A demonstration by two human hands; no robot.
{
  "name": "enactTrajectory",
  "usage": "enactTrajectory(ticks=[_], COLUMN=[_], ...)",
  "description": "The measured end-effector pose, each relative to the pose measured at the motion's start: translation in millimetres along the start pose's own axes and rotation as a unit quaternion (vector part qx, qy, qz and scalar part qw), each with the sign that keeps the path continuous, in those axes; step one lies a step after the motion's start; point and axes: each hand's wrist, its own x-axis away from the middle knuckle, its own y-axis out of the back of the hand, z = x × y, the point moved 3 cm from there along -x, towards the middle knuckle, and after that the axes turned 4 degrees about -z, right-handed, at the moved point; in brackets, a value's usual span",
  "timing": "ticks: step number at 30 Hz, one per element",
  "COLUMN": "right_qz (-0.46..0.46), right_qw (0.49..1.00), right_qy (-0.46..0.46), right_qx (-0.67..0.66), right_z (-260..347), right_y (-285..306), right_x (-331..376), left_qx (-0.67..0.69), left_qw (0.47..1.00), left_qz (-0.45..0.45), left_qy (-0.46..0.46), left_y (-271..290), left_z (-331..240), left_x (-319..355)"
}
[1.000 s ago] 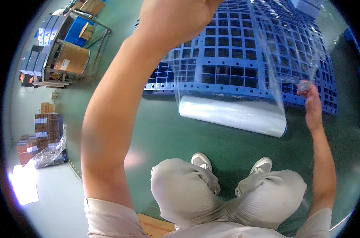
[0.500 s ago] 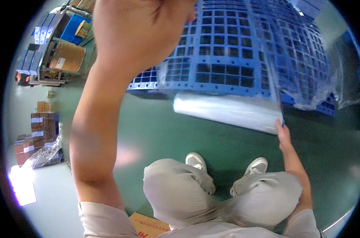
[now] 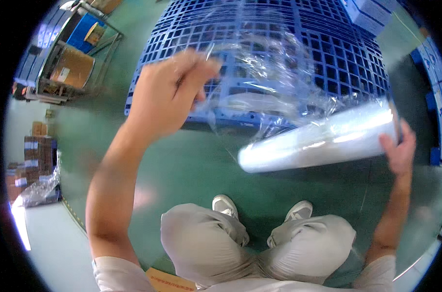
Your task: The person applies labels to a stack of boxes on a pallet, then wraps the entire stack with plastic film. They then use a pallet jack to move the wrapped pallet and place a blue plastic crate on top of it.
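In my right hand (image 3: pixel 400 148) is the right end of a thick roll of clear stretch film (image 3: pixel 318 138), the fingers wrapped around its end. The roll is held off the floor, tilted with its left end nearer to me. Crumpled loose film (image 3: pixel 279 63) runs from the roll up across a blue plastic grid pallet (image 3: pixel 221 104). My left hand (image 3: pixel 170 92) is raised over the pallet's near left part, its fingers curled together at the edge of the loose film. Slight blur softens those fingertips.
Blue-and-white boxes (image 3: pixel 369 14) stand at the pallet's far right, with more stacked boxes (image 3: pixel 437 92) along the right. On the left is a metal cart (image 3: pixel 101 63) carrying a brown drum (image 3: pixel 72 67). Brown cartons (image 3: pixel 40 151) are farther left. Below me lies an orange-brown carton (image 3: pixel 170 281).
My left hand has moved down and away from the camera. The roll has shifted right, its right end lifted by my right hand. Loose film now bunches between roll and left hand.
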Motion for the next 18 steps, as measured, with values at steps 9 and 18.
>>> enactTrajectory(ticks=[9, 18], right_qz=[0.461, 0.304], right_qw=[0.644, 0.871], right_qy=[0.527, 0.376], right_qx=[0.307, -0.084], right_z=[229.5, 171.0], right_y=[-171.5, -301.1], right_x=[-58.6, -52.7], left_qx=[0.223, 0.295], left_qw=[0.758, 0.804], left_qz=[0.61, 0.397], left_qy=[-0.055, 0.33], left_y=[-87.7, -128.6], left_z=[-79.0, -38.7], left_x=[128.6, 125.0])
